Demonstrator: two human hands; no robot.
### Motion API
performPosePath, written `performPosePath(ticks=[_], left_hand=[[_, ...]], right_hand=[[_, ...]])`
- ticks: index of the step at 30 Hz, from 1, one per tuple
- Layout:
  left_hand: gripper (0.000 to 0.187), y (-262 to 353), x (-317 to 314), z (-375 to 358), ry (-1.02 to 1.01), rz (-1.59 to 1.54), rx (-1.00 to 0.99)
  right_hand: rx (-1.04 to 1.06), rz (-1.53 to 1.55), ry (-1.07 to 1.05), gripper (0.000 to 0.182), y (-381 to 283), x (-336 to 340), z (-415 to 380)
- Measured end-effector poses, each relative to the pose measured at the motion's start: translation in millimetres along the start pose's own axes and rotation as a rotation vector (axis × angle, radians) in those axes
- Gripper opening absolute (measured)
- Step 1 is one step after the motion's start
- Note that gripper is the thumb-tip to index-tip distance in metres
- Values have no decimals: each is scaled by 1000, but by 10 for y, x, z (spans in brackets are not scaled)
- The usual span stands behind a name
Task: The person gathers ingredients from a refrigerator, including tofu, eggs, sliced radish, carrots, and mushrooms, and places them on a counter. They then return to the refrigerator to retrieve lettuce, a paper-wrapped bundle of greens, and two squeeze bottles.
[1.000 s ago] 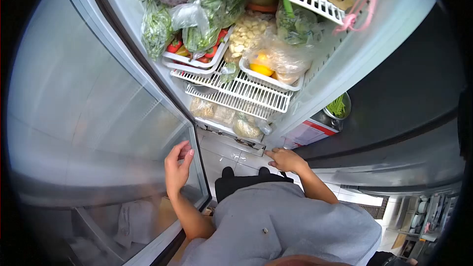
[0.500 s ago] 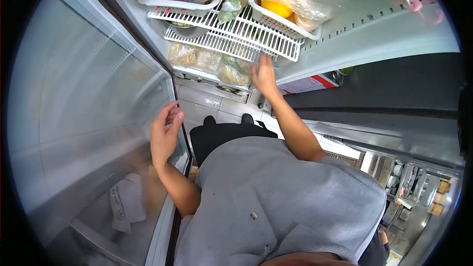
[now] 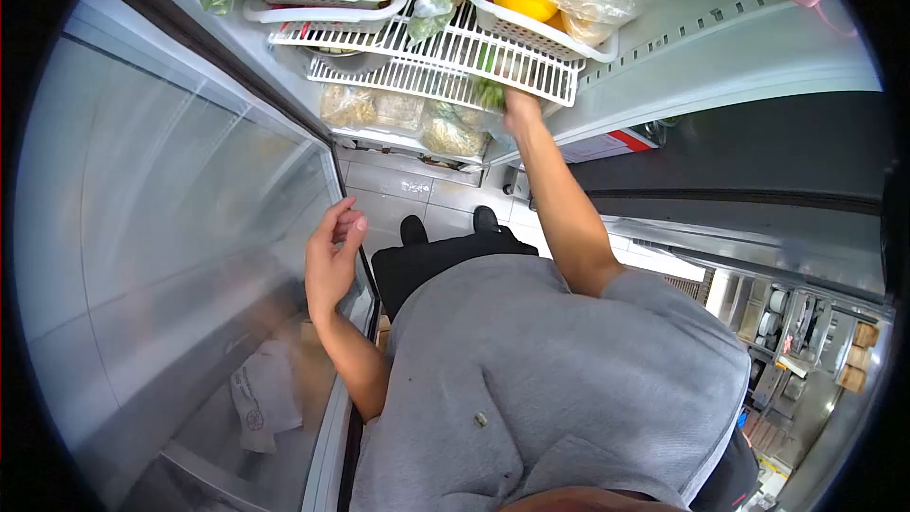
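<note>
1. Fingers of the right hand (image 3: 523, 114) are screened by white wire shelving (image 3: 545, 79); grip cannot be told.
2. Green vegetables (image 3: 489, 94) are noted alongside, toward twelve o'clock.
3. Left hand (image 3: 330, 270) is seen half-curled, empty.
4. Knuckle clearance under shelving is advised.

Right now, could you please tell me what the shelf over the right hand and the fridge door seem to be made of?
Shelf: probably coated metal wire, white and satin, given its thin bars; possibly plastic. Fridge door: probably glossy glass, since shelf bars seem mirrored in it.

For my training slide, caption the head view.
Right hand reaching beneath a white wire fridge shelf, left hand beside the glass door.
</note>
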State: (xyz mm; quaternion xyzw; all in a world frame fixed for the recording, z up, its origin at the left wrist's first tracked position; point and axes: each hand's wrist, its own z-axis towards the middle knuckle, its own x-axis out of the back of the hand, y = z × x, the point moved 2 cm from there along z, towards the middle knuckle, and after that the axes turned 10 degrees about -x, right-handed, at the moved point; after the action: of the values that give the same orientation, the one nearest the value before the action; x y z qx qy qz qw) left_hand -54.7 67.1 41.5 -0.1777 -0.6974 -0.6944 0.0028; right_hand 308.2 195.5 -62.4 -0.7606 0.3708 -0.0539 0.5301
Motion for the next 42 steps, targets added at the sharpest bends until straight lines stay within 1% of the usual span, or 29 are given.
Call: performPosePath(ticks=[2, 3, 4, 5, 7, 8, 10, 11, 13, 14, 15, 17, 18, 19, 21, 23, 25, 26, 27, 28, 29, 30, 31, 33, 34, 35, 37, 39, 42], left_hand=[[36, -94, -37, 62, -21, -27, 12], [36, -177, -73, 110, -19, -103, 38], [35, -258, -115, 145, -13, -180, 67], [35, -321, -153, 169, -17, -179, 76], [35, -457, -236, 229, -22, -260, 167], [35, -523, -290, 250, -23, -257, 176], [36, -669, -400, 255, -3, -336, 280], [36, -746, -446, 241, 1, -332, 286], [35, -836, -546, 243, -30, -261, 357], [35, -876, -559, 234, -29, -263, 360], [37, -874, -568, 224, -41, -296, 374], [38, -885, -573, 192, -49, -330, 398], [41, -865, -576, 215, -45, -343, 381], [44, -842, -576, 244, -38, -356, 361], [46, -759, -624, 267, -17, -391, 337], [48, -668, -708, 279, 14, -425, 312], [53, -594, -830, 265, 63, -996, 281], [53, -616, -864, 262, 90, -995, 280], [53, -599, -889, 270, 92, -1166, 196], [53, -579, -900, 261, 90, -1333, 104], [53, -577, -903, 243, 111, -1330, 99], [56, -475, -866, 251, 166, -1278, 80], [59, -381, -824, 259, 217, -1225, 65], [59, -254, -753, 286, 272, -1193, 42], [58, -182, -715, 307, 285, -1116, 3], [58, -137, -696, 318, 297, -1040, -34], [56, -109, -704, 331, 324, -1019, -56], [54, -83, -696, 339, 347, -996, -76], [53, -52, -679, 345, 329, -923, -80]], right_hand=[[-201, -243, -79, 47, -29, 51, -743], [-264, -247, -106, 47, 158, 209, -819], [-270, -207, -166, 53, 204, 265, -999], [-187, -233, -177, 60, 220, 307, -1161], [-65, -382, -198, 66, 355, 437, -1266], [-74, -381, -196, 66, 399, 499, -1291], [-97, -304, -226, 69, 440, 557, -1356], [-105, -302, -229, 69, 452, 586, -1374], [-287, -241, -346, 68, 477, 690, -1358], [-332, -250, -403, 64, 512, 784, -1321], [-336, -253, -403, 64, 464, 774, -1362], [-582, 75, -464, 61, 417, 744, -1494], [-758, 118, -600, 63, 459, 804, -1483], [-766, 115, -605, 63, 546, 826, -1465], [-975, 390, -910, 65, 687, 795, -1519], [-994, 354, -921, 65, 763, 750, -1698], [-1038, 471, -1255, 66, 820, 661, -1856], [-994, 463, -1288, 73, 840, 616, -1907], [-1017, 459, -1300, 73, 852, 575, -1878], [-998, 333, -1361, 75, 848, 557, -1823], [-972, 206, -1418, 77, 832, 556, -1780], [-1052, 252, -1323, 82, 832, 585, -1740], [-1063, 251, -1330, 82, 803, 550, -1750], [-1007, 254, -952, 84, 752, 517, -1679], [-995, 211, -1013, 84, 826, 570, -1552], [-997, 209, -1014, 84, 854, 605, -1507], [-954, 91, -846, 79, 850, 636, -1465], [-966, 124, -852, 77, 811, 621, -1471], [-919, 57, -884, 77, 765, 591, -1491]])
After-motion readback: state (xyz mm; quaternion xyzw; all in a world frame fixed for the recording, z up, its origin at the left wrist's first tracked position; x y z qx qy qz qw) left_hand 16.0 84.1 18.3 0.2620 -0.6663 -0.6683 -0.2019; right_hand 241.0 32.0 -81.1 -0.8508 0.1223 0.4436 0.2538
